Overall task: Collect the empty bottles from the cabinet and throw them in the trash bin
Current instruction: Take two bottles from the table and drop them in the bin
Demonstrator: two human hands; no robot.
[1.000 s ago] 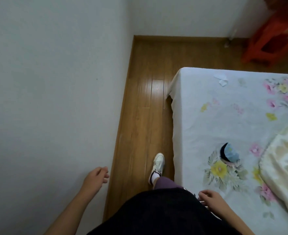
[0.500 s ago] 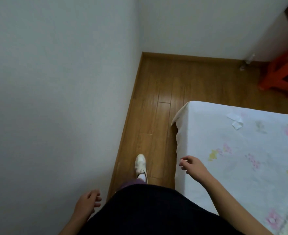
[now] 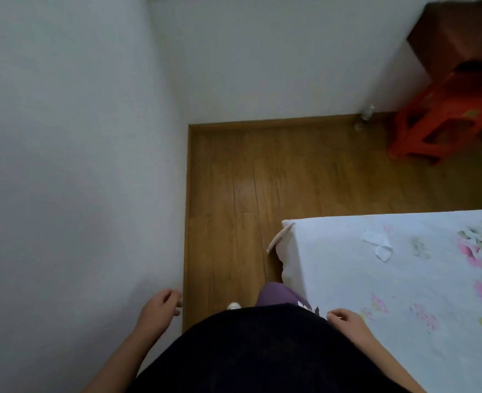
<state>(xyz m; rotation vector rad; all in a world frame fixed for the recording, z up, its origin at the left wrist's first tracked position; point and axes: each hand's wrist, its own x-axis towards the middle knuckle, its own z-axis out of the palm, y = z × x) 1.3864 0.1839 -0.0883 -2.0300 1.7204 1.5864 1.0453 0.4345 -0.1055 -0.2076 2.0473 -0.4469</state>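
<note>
Right hand (image 3: pixel 344 319) drawn back — both hands' fingers curled, empty; bed (image 3: pixel 375 279) beside.

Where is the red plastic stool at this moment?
In the head view the red plastic stool stands on the wooden floor at upper right, beyond the bed, under a dark brown cabinet near the far wall.

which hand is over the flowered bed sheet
The right hand: it hangs over the near edge of the flowered bed sheet, while the left hand is by the white wall.
</note>
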